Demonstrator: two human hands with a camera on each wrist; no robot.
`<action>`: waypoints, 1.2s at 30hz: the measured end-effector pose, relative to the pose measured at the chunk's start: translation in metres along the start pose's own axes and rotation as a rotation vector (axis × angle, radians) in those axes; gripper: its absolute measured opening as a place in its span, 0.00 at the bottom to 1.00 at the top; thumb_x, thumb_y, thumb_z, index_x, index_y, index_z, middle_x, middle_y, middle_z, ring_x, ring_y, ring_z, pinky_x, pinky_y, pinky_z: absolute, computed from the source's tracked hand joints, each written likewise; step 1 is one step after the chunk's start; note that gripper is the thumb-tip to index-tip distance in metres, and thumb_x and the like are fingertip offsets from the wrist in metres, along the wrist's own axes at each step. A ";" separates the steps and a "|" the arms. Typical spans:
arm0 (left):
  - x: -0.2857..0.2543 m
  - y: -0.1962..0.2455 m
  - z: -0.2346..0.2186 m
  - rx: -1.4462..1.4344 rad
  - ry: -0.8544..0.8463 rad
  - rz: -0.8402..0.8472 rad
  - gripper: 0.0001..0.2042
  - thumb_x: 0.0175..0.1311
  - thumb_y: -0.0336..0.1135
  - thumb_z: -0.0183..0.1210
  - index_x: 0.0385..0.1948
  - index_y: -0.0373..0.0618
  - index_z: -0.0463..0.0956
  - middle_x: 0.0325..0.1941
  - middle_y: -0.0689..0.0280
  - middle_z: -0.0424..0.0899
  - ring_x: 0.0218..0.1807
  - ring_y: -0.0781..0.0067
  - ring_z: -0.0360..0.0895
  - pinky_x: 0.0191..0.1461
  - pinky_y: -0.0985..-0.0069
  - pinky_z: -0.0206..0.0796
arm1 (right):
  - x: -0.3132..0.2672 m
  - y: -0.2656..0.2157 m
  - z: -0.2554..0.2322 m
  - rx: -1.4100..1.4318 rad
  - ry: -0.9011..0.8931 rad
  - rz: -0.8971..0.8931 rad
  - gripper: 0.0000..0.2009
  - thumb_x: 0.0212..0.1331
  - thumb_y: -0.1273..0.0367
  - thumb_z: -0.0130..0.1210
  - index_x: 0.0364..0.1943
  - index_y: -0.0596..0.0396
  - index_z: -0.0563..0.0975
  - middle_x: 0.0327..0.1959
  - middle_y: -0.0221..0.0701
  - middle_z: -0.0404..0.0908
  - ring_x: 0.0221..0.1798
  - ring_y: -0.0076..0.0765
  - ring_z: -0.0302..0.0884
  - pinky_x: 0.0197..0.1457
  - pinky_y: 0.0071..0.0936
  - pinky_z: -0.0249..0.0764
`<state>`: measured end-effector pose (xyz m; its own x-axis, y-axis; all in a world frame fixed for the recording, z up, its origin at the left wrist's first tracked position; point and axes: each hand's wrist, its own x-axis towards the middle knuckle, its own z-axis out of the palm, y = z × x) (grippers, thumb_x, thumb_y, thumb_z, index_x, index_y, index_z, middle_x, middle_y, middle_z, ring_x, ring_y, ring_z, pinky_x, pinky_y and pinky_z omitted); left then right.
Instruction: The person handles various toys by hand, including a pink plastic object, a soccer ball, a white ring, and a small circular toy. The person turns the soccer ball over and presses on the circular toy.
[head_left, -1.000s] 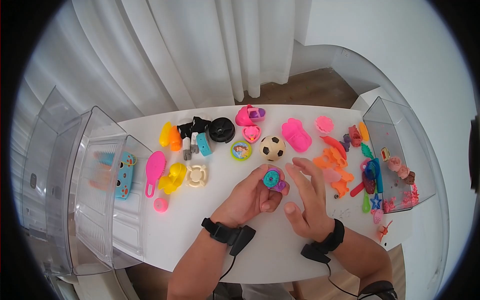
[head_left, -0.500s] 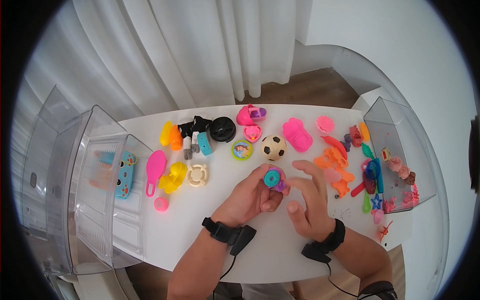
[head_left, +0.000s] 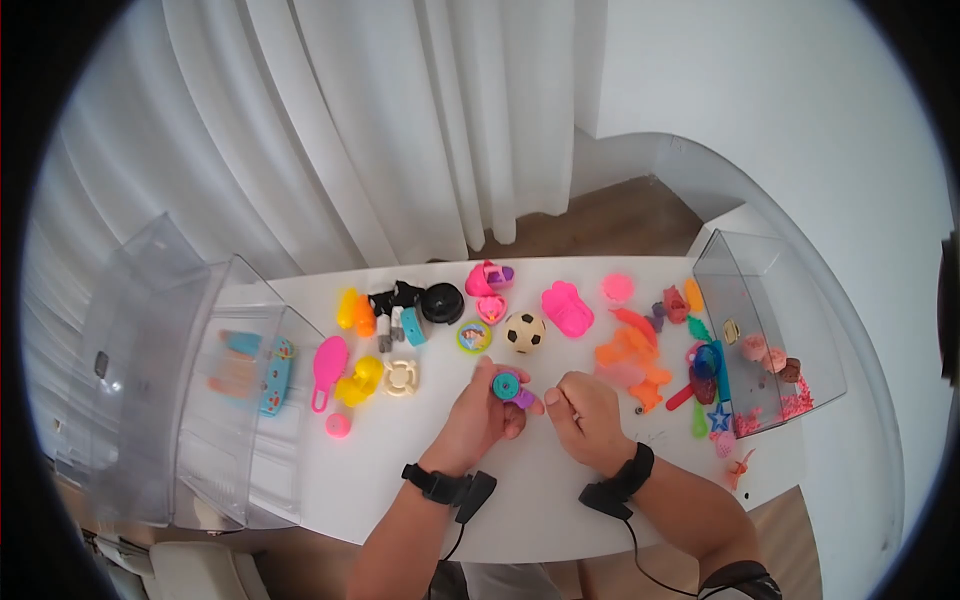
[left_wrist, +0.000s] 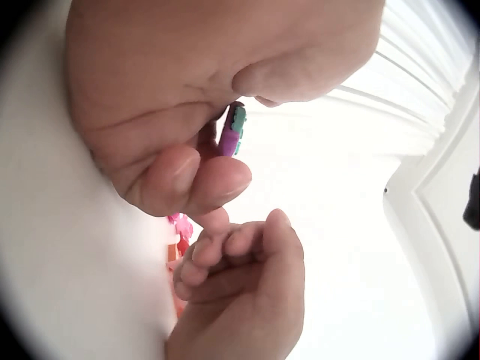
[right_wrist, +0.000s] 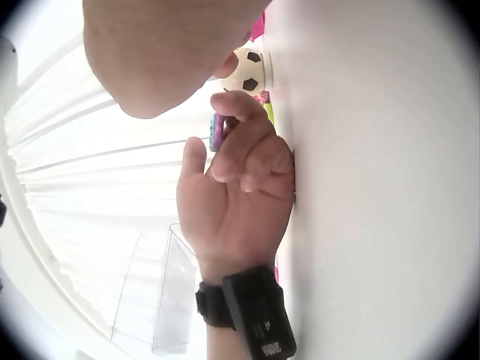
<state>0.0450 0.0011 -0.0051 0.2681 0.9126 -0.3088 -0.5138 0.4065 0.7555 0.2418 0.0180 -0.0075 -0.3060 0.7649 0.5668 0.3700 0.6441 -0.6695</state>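
Observation:
In the head view my left hand point(head_left: 478, 425) holds a small toy point(head_left: 507, 387) with a round teal disc on a purple body. The left wrist view shows the toy point(left_wrist: 233, 131) edge-on between thumb and fingers, partly hidden by them. Close to its right side is my right hand point(head_left: 592, 420), with fingers curled in toward the palm. Seen from the left wrist, the right hand point(left_wrist: 244, 289) has nothing visible in its curl, and its index finger reaches close to the left fingertips. A soccer ball point(head_left: 525, 332) sits just beyond the hands.
To the left stand clear plastic bins point(head_left: 240, 400), with a pink hairbrush point(head_left: 329, 368), yellow toy point(head_left: 360, 380) and cream ring point(head_left: 401, 378) beside them. Orange toys point(head_left: 632, 360) lie to the right, before a clear box point(head_left: 770, 350). A pink mould point(head_left: 568, 308) lies behind.
The right hand's fingers have curled in from a spread pose. The left hand keeps hold of the toy, whose disc pattern looks smoother than at first. The head view has shifted.

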 end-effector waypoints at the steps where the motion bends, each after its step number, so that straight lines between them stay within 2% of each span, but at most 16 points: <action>1: -0.006 0.001 -0.004 0.138 0.031 0.005 0.22 0.86 0.55 0.40 0.51 0.45 0.73 0.33 0.59 0.84 0.24 0.75 0.71 0.30 0.76 0.63 | -0.001 0.000 0.000 0.009 0.012 -0.020 0.12 0.70 0.69 0.61 0.28 0.56 0.73 0.22 0.36 0.71 0.24 0.45 0.72 0.27 0.40 0.65; 2: -0.015 0.003 -0.006 0.157 0.034 0.023 0.22 0.86 0.55 0.40 0.51 0.45 0.73 0.33 0.59 0.84 0.24 0.75 0.71 0.30 0.76 0.63 | -0.002 0.002 0.001 -0.031 0.000 -0.004 0.13 0.71 0.69 0.60 0.27 0.55 0.73 0.21 0.36 0.71 0.23 0.46 0.72 0.27 0.41 0.66; 4: -0.035 0.012 -0.003 0.702 0.181 -0.046 0.17 0.83 0.49 0.50 0.51 0.41 0.72 0.31 0.61 0.85 0.24 0.76 0.74 0.30 0.75 0.66 | -0.003 0.004 0.004 -0.060 0.003 -0.002 0.14 0.71 0.68 0.60 0.26 0.55 0.72 0.19 0.37 0.72 0.22 0.48 0.73 0.27 0.42 0.66; 7: -0.036 -0.006 -0.023 0.960 0.155 0.080 0.18 0.79 0.44 0.58 0.57 0.38 0.72 0.28 0.63 0.83 0.24 0.75 0.77 0.31 0.73 0.70 | -0.002 0.004 0.006 -0.123 -0.045 0.059 0.16 0.73 0.65 0.58 0.26 0.55 0.73 0.18 0.40 0.73 0.22 0.52 0.75 0.26 0.45 0.66; 9: -0.039 -0.006 -0.012 0.981 0.236 0.164 0.21 0.78 0.44 0.60 0.60 0.36 0.71 0.27 0.63 0.82 0.25 0.75 0.78 0.32 0.73 0.71 | -0.001 0.004 0.006 -0.145 -0.016 0.201 0.17 0.74 0.62 0.57 0.26 0.56 0.74 0.18 0.43 0.75 0.22 0.54 0.76 0.26 0.47 0.66; 13: -0.040 -0.017 -0.008 0.885 0.426 0.237 0.27 0.76 0.43 0.62 0.68 0.35 0.68 0.27 0.64 0.81 0.24 0.73 0.78 0.29 0.72 0.70 | -0.010 0.013 0.013 -0.154 0.154 0.249 0.18 0.74 0.63 0.57 0.26 0.58 0.71 0.19 0.44 0.72 0.23 0.54 0.73 0.28 0.47 0.65; 19: -0.085 -0.028 -0.035 0.820 0.421 0.231 0.24 0.75 0.40 0.61 0.66 0.34 0.70 0.28 0.62 0.82 0.21 0.73 0.79 0.23 0.70 0.70 | -0.032 0.008 0.009 -0.194 0.262 0.276 0.13 0.70 0.63 0.59 0.30 0.55 0.74 0.25 0.45 0.79 0.31 0.59 0.80 0.36 0.51 0.72; 23: -0.103 -0.029 -0.040 0.684 0.446 0.259 0.22 0.75 0.39 0.61 0.64 0.35 0.72 0.29 0.62 0.81 0.19 0.74 0.78 0.21 0.70 0.69 | -0.050 0.000 0.005 -0.208 0.321 0.296 0.12 0.68 0.64 0.60 0.30 0.56 0.74 0.26 0.45 0.79 0.31 0.58 0.79 0.37 0.50 0.73; 26: -0.089 -0.029 -0.048 0.824 0.455 0.253 0.20 0.71 0.36 0.62 0.60 0.36 0.75 0.29 0.60 0.82 0.27 0.66 0.84 0.29 0.66 0.75 | -0.055 0.000 0.007 -0.245 0.364 0.326 0.13 0.67 0.64 0.60 0.29 0.57 0.74 0.26 0.44 0.79 0.32 0.58 0.79 0.38 0.50 0.73; 28: -0.059 -0.032 -0.066 1.191 0.700 0.728 0.19 0.66 0.34 0.63 0.56 0.37 0.77 0.35 0.55 0.84 0.42 0.53 0.86 0.42 0.59 0.78 | -0.052 -0.004 0.008 -0.267 0.365 0.331 0.13 0.67 0.64 0.61 0.29 0.57 0.74 0.26 0.44 0.79 0.33 0.58 0.79 0.38 0.51 0.73; 29: -0.052 -0.026 -0.068 1.175 0.753 0.670 0.21 0.63 0.33 0.63 0.57 0.37 0.75 0.52 0.47 0.82 0.53 0.43 0.83 0.56 0.53 0.77 | -0.052 -0.005 0.009 -0.282 0.362 0.341 0.13 0.66 0.64 0.61 0.29 0.57 0.74 0.26 0.44 0.79 0.33 0.58 0.79 0.38 0.51 0.73; 30: -0.053 -0.017 -0.061 1.171 0.741 0.660 0.21 0.63 0.33 0.63 0.57 0.37 0.75 0.52 0.47 0.82 0.53 0.43 0.83 0.56 0.53 0.77 | -0.052 -0.007 0.010 -0.293 0.361 0.351 0.13 0.66 0.64 0.61 0.29 0.57 0.74 0.26 0.44 0.79 0.33 0.58 0.79 0.38 0.51 0.73; 32: -0.054 -0.002 -0.051 1.226 0.884 0.638 0.23 0.65 0.34 0.62 0.62 0.38 0.72 0.69 0.44 0.69 0.55 0.39 0.84 0.59 0.52 0.78 | -0.050 -0.010 0.011 -0.321 0.330 0.356 0.13 0.66 0.64 0.61 0.28 0.57 0.73 0.26 0.44 0.78 0.34 0.58 0.79 0.39 0.51 0.73; 33: -0.053 0.005 -0.053 1.299 0.828 0.476 0.28 0.66 0.34 0.62 0.67 0.37 0.67 0.78 0.43 0.58 0.58 0.38 0.84 0.62 0.52 0.78 | -0.049 -0.011 0.011 -0.332 0.338 0.365 0.13 0.66 0.64 0.61 0.28 0.57 0.73 0.26 0.44 0.78 0.34 0.58 0.79 0.39 0.51 0.73; 34: -0.052 0.008 -0.053 1.300 0.807 0.476 0.28 0.66 0.34 0.62 0.67 0.37 0.67 0.78 0.43 0.58 0.58 0.38 0.84 0.62 0.52 0.78 | -0.048 -0.012 0.011 -0.330 0.324 0.368 0.14 0.66 0.64 0.61 0.28 0.57 0.73 0.26 0.44 0.78 0.34 0.58 0.79 0.39 0.52 0.73; 36: -0.052 0.010 -0.050 1.433 0.859 0.283 0.31 0.67 0.36 0.62 0.70 0.36 0.65 0.81 0.43 0.55 0.57 0.38 0.85 0.59 0.53 0.80 | -0.048 -0.014 0.011 -0.341 0.319 0.387 0.14 0.66 0.63 0.61 0.28 0.56 0.73 0.26 0.43 0.78 0.34 0.58 0.78 0.39 0.52 0.72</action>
<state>-0.0152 -0.0405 -0.0106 -0.4308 0.8989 0.0800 0.7614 0.3144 0.5669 0.2420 -0.0275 -0.0306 0.1652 0.8703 0.4641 0.6785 0.2412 -0.6939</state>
